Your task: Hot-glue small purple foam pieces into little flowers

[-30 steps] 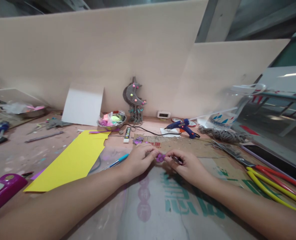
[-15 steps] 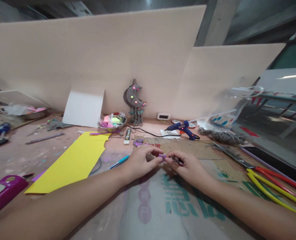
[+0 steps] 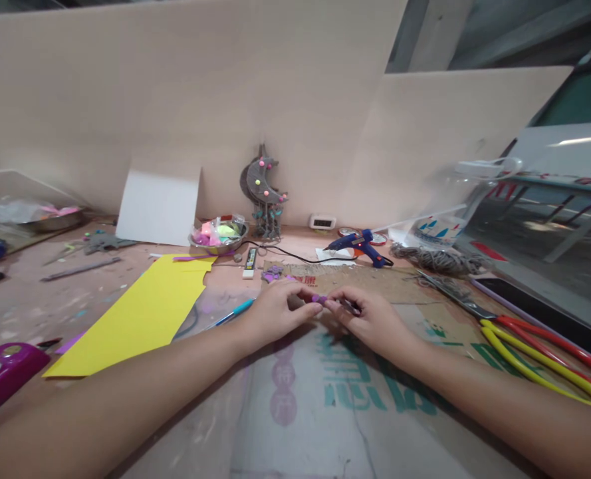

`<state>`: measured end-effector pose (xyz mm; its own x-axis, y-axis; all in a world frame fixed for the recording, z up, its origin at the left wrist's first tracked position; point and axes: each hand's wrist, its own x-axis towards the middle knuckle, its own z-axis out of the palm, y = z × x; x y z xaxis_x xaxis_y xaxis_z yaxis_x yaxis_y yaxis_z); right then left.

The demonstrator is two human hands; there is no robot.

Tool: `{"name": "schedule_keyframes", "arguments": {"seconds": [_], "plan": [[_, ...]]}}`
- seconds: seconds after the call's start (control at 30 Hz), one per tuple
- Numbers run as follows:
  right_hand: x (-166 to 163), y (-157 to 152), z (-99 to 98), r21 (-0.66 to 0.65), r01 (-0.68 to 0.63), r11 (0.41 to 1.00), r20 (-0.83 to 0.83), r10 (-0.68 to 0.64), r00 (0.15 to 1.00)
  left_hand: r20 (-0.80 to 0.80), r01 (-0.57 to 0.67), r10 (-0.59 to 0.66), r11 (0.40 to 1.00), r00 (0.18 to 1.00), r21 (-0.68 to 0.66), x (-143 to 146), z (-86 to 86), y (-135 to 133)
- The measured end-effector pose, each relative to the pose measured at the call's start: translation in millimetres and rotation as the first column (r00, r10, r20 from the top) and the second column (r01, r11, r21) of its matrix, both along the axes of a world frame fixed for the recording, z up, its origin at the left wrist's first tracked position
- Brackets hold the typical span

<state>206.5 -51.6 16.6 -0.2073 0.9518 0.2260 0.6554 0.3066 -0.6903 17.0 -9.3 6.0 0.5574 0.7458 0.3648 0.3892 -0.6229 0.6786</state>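
Observation:
Between my two hands is a small purple piece (image 3: 318,299), too small to make out its kind. My left hand (image 3: 281,311) pinches its left side with thumb and forefinger. From the right, my right hand (image 3: 362,315) grips its other end, and a thin dark part shows along those fingers. Both hands are above a printed cardboard sheet (image 3: 295,439). Just beyond my left hand lie small purple and grey pieces (image 3: 274,273). A blue pen (image 3: 235,311) rests beside my left wrist.
Yellow paper (image 3: 130,319) lies at left near a magenta tool (image 3: 13,372). Behind stand a bowl of coloured bits (image 3: 219,247), a grey moon ornament (image 3: 264,186) and a blue glue gun (image 3: 357,246). Large scissors (image 3: 514,332), a phone (image 3: 549,316) and grey yarn (image 3: 437,259) are at right.
The view has tipped slightly downward, so things sit higher in the picture. Both hands still hold the purple piece, with only slight finger movement.

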Motion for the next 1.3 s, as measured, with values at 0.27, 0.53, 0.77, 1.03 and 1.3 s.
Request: {"name": "schedule_keyframes", "arguments": {"seconds": [0.27, 0.53, 0.77, 1.03, 1.3], "plan": [[3.0, 1.9, -0.5, 0.152, -0.009, 0.988, 0.114, -0.008, 0.993, 0.011, -0.018, 0.018, 1.000, 1.000, 0.015, 0.5, 0.6, 0.2], [22.4, 5.5, -1.6, 0.417, -0.192, 0.888, 0.439, -0.012, 0.898, 0.043, -0.069, 0.071, 0.996, 0.997, -0.058, 0.7, 2.7, -1.5], [18.6, 1.8, 0.5, 0.461, -0.224, 0.859, 0.532, -0.065, 0.844, 0.038, -0.108, 0.110, 0.993, 0.993, -0.051, 0.8, 5.4, -3.0], [16.5, 2.1, -0.6, 0.404, -0.201, 0.892, 0.531, -0.050, 0.846, 0.030, -0.109, 0.111, 0.993, 0.993, -0.052, 0.0, 9.2, -5.4], [16.7, 4.8, -1.8, 0.360, -0.169, 0.918, 0.494, -0.033, 0.869, 0.039, -0.073, 0.071, 0.997, 0.997, 0.034, -1.3, 6.0, -4.2]]}}
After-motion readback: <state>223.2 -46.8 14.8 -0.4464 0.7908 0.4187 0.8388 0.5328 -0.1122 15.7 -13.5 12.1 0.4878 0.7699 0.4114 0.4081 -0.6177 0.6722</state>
